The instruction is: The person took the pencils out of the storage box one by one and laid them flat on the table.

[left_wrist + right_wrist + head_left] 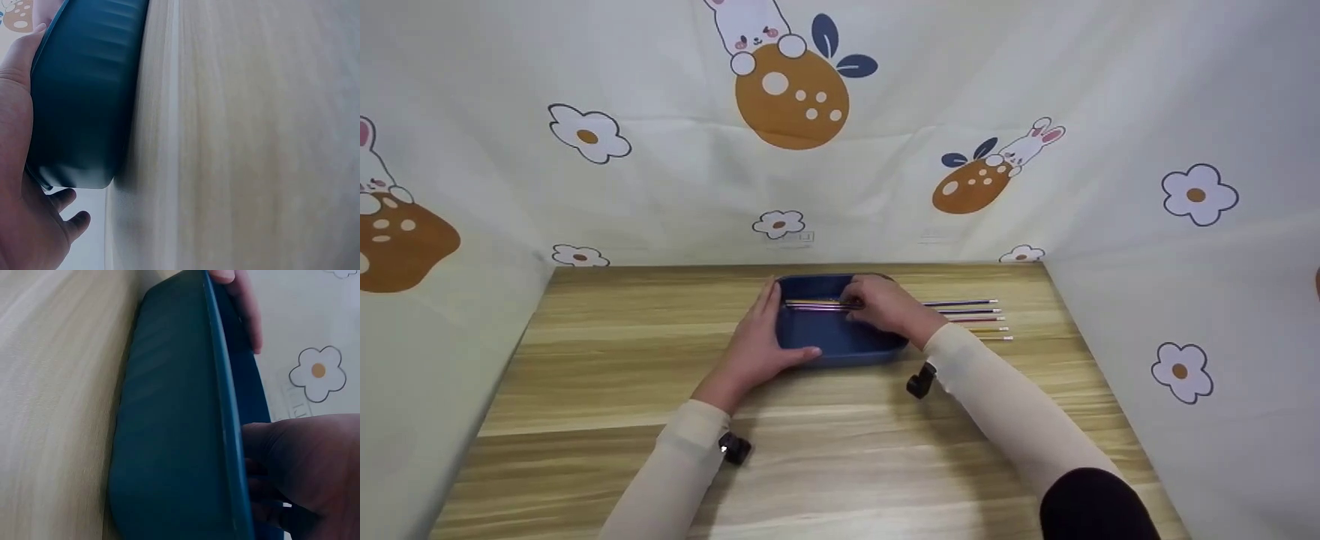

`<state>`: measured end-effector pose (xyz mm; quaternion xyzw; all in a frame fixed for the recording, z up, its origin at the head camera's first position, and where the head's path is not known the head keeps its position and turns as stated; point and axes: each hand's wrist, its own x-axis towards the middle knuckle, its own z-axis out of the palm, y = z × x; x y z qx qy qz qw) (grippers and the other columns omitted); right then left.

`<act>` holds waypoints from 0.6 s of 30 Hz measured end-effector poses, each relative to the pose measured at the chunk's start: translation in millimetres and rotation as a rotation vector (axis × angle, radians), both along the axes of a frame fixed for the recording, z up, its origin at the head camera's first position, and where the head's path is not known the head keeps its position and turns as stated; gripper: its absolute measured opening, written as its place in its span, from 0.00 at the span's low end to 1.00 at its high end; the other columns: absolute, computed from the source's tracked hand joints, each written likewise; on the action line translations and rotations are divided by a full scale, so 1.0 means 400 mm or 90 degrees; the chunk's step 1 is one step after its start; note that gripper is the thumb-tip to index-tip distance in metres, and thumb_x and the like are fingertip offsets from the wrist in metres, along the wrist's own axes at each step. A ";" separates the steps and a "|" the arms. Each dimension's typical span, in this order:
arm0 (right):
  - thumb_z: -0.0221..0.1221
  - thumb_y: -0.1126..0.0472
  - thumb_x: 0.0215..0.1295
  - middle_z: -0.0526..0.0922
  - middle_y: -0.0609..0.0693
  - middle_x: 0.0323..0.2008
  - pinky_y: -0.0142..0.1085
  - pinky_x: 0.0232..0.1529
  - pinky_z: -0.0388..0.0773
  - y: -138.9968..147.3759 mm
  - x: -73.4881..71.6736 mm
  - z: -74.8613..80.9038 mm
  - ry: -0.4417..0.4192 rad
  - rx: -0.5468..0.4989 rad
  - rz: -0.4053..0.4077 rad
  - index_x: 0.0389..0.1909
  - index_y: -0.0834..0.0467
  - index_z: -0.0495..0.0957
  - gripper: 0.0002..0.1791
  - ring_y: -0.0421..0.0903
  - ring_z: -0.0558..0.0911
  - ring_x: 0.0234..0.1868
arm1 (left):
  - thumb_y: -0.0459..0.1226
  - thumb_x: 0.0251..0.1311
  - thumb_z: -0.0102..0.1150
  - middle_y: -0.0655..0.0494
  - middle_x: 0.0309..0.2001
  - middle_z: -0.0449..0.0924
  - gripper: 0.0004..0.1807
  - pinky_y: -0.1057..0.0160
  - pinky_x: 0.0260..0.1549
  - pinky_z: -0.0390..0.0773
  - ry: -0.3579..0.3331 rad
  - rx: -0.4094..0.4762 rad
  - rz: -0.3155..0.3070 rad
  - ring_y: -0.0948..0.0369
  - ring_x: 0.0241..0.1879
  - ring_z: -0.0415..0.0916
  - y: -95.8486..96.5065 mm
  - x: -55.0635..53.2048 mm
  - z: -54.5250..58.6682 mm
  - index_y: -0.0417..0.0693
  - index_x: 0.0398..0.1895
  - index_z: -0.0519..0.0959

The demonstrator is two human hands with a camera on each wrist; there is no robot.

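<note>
Inside the blue tray [855, 358], set toward the back of the wooden table [817, 442], a small bundle of pencils [819, 305] runs lengthwise, its left ends close to the left wall and its other ends hidden at my right hand [883, 304]. Step in hand, as I judge it: setting this bundle down in the tray while the tray is steadied. Right fingers: bent in narrow, pinching the bundle as far as the head view shows; exact contact not resolved. Left hand [756, 341]: thumb and fingers set wide, clasping the tray's left end, thumb tip over the near rim, other fingers along the end wall. To the right of the tray, five more pencils [976, 319] lie side by side, white-tipped ends pointing right; their left ends are hidden by my wrist. Next move probably calls for lowering the bundle flat, loosening the pinch evenly and lifting clear without catching the rim; the five outside seem the likely next reach. Pose: both forearms, in pale sleeves [997, 409], slant inward from the near side. Right arm reaches over the near right corner, wrist above the rim, knuckles up, fingertips down in the tray. Left wrist low, just outside the near left corner.
</note>
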<state>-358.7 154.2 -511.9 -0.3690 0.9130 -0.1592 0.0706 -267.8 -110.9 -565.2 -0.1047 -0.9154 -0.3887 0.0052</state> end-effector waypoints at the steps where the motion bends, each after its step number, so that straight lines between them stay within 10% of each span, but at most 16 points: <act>1: 0.73 0.63 0.72 0.89 0.58 0.49 0.52 0.60 0.82 -0.003 -0.003 -0.003 -0.002 0.004 -0.003 0.56 0.62 0.90 0.14 0.56 0.85 0.52 | 0.64 0.52 0.84 0.46 0.92 0.36 0.78 0.37 0.83 0.54 0.000 0.000 0.000 0.42 0.88 0.42 0.001 0.000 0.000 0.41 0.92 0.42; 18: 0.74 0.67 0.69 0.92 0.56 0.45 0.51 0.57 0.85 -0.029 -0.012 -0.038 0.047 0.005 -0.003 0.47 0.62 0.91 0.08 0.55 0.89 0.49 | 0.65 0.52 0.84 0.45 0.92 0.36 0.79 0.40 0.84 0.54 0.002 -0.004 -0.001 0.43 0.88 0.42 -0.001 -0.002 -0.001 0.42 0.92 0.41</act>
